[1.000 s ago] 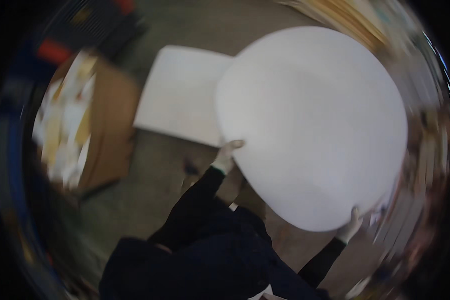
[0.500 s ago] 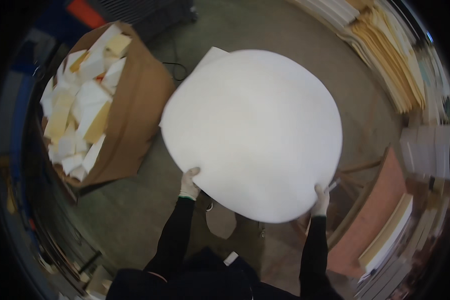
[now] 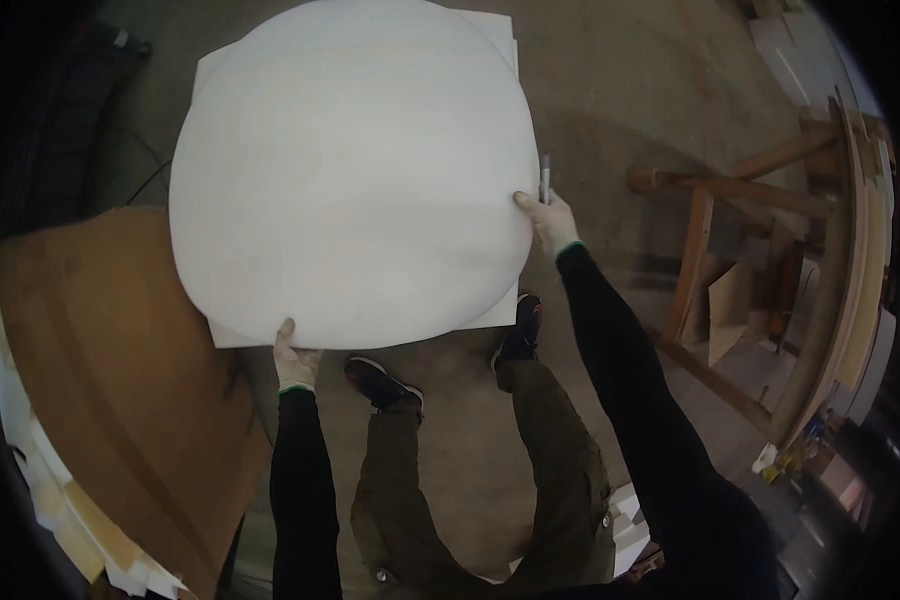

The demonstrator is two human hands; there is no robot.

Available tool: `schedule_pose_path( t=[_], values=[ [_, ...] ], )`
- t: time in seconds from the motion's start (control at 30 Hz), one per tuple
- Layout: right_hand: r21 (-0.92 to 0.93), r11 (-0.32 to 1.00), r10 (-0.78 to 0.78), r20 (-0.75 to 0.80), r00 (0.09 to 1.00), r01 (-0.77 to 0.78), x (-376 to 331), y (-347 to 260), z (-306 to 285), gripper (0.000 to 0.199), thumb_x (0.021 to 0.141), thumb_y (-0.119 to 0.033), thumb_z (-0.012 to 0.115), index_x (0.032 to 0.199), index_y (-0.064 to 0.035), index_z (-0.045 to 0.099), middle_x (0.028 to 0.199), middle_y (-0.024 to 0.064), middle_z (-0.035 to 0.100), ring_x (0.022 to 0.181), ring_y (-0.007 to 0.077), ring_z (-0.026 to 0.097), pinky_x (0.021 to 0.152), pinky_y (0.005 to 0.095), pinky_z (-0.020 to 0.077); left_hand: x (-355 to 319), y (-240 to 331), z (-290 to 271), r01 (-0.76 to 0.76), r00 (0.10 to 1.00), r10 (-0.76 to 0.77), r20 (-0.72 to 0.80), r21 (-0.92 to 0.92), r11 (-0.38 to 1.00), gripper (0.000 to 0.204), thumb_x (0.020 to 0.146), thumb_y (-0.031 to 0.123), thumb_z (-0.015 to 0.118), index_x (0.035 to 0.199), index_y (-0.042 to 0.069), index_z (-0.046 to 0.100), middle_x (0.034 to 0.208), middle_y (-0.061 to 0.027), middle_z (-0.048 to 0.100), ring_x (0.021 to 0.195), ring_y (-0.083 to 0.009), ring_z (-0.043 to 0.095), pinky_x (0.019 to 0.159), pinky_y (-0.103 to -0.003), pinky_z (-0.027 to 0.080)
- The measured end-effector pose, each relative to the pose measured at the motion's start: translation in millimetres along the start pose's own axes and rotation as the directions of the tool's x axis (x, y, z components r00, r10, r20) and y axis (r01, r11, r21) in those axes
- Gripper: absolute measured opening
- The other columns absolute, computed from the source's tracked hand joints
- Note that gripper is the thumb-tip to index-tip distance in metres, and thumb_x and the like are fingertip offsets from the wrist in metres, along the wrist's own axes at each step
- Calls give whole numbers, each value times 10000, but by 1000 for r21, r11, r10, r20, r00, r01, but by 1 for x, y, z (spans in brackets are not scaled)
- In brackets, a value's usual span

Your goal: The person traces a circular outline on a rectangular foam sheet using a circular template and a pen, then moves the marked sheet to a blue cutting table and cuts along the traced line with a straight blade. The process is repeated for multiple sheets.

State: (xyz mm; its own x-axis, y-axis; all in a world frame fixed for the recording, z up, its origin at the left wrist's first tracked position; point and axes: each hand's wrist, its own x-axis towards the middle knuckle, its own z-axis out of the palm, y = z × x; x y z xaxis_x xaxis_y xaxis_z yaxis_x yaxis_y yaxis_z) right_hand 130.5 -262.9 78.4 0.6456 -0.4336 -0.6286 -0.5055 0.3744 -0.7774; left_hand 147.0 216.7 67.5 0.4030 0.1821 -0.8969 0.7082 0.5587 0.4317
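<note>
A large white round sheet, which looks like foam, is in front of me over a white square-cornered sheet or stack, whose corners stick out around it. My left hand, in a pale glove with a green cuff edge, grips the near-left edge, thumb on top. At the right edge, my gloved right hand pinches the round sheet with its thumb on top. A slim grey tool, like a utility knife, is also held in my right hand, pointing away from me. Fingers beneath the sheet are hidden.
A big brown cardboard box holding white and yellowish foam scraps stands close on the left. On the right is a wooden frame with boards against it. A thin black cable lies on the floor at far left. My shoes are just behind the sheet.
My view has turned toward the right. The round sheet, held in both hands, now lies over the square-cornered sheet, more of whose corners show. The box appears lower and nearer on the left.
</note>
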Motion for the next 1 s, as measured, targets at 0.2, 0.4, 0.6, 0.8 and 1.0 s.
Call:
schedule_pose_path(
  t=[0.2,0.4,0.6,0.8,1.0],
  values=[
    [-56,995,-91,-202,975,81,10,58,19,473,847,-167,770,1231,69,625,1098,127,703,953,200,674,859,335,535,11,2,-23,-65,988,36,152,191,980,551,914,229,593,1411,63,421,1369,-148,492,1281,-321,496,1014,-560,490],
    [-215,974,-142,-305,942,77,-10,64,27,542,819,-279,778,1217,65,645,1089,179,721,974,261,687,891,350,512,8,4,-63,-62,998,60,32,53,997,465,910,192,565,1348,49,497,1317,-131,548,1240,-315,545,978,-524,528],
    [-380,923,-179,-287,941,60,5,86,33,485,832,-336,767,1135,32,673,1001,193,709,931,286,670,846,373,513,20,3,-55,-75,997,69,38,201,977,510,959,226,521,1411,20,405,1385,-171,479,1324,-341,466,1072,-582,439],
    [-698,711,-266,-161,951,80,14,73,30,353,908,-362,724,857,-25,633,711,24,594,610,143,530,576,335,458,31,-10,-99,-467,879,280,385,583,664,538,1024,265,562,1480,28,400,1497,-173,420,1362,-330,446,1103,-555,407],
    [-400,916,-12,-92,996,-26,0,63,39,379,970,-349,666,1133,-12,610,893,22,633,734,152,582,645,324,487,25,-8,-125,61,978,22,207,-387,920,589,1006,392,457,1460,29,360,1480,-194,378,1354,-391,411,1092,-622,360]
  ],
)
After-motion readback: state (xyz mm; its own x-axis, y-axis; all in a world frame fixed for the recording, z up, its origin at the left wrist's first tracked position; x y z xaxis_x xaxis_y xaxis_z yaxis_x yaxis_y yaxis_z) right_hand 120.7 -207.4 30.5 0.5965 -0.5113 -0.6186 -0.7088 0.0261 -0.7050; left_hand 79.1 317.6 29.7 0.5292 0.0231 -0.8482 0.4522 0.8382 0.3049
